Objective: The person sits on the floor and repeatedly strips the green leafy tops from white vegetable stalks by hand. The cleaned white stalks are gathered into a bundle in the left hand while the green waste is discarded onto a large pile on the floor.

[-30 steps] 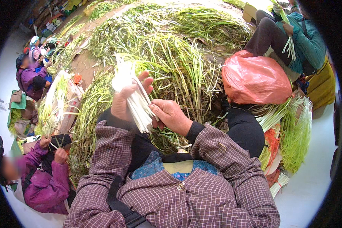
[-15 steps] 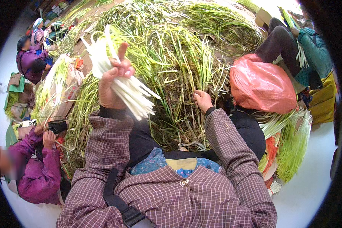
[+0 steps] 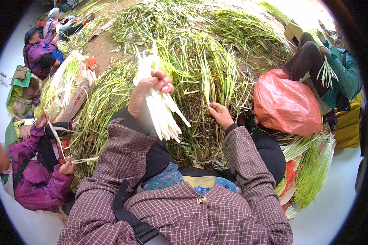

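Raised in front of me, my left hand (image 3: 149,94) is closed round a bunch of white stalks (image 3: 164,118), chive-like vegetables, with their pale ends hanging below the fist. Lower and to the right, my right hand (image 3: 221,116) pinches a yellow-green stalk (image 3: 207,83) by its lower end, close to the heap of long leafy stalks (image 3: 188,139). The heap's near part is brown and withered, lying between my legs. Fingers of the left hand hide the middle of the bunch.
A stuffed red plastic bag (image 3: 287,102) stands at my right, with bundled greens (image 3: 315,169) below it. A sack topped with stalks (image 3: 71,87) lies to the left. Co-workers sit nearby: a purple-sleeved person (image 3: 39,175), another in purple (image 3: 41,51), one in teal (image 3: 345,73).
My left hand has brought the bunch lower and to the right, curling its raised finger in. My right hand now pinches a yellow-green stalk. The left co-worker's hands have drawn apart, stretching a stalk.
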`<state>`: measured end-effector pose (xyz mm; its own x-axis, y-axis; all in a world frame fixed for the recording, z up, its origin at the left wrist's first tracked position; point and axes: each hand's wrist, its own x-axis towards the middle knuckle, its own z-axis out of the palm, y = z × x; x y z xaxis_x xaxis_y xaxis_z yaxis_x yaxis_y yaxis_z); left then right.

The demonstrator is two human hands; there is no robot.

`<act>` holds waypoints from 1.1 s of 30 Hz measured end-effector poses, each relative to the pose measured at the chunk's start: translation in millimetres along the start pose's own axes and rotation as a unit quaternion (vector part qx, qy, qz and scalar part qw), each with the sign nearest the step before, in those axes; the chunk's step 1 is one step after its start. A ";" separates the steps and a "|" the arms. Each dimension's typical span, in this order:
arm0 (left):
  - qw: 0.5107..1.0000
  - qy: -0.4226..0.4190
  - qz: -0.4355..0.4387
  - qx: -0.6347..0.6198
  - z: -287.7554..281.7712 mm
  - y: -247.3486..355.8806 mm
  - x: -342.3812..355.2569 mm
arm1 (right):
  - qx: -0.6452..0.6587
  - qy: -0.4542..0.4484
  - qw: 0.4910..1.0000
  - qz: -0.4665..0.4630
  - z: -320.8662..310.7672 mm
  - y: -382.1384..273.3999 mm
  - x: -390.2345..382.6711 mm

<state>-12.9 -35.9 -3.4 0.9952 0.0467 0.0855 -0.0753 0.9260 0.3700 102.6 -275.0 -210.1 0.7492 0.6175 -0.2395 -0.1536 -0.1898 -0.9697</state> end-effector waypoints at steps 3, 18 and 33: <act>0.998 0.055 0.025 0.019 3.1 -3.9 -4.4 | 0.086 -0.033 0.995 -0.038 5.8 -50.0 -32.3; 0.944 0.155 -0.033 0.289 1.0 -51.3 -9.2 | -0.010 -0.022 0.992 -0.122 27.7 -91.5 -90.9; 0.891 0.194 -0.050 0.407 -14.7 -78.4 -8.6 | -0.165 0.007 0.963 -0.212 42.0 -116.5 -94.0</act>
<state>-14.7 -103.3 -46.7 0.9338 0.2519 -0.2541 0.1526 0.3620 0.9196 23.0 -278.9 -76.6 0.7091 0.6824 0.1772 0.3787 -0.1566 -0.9122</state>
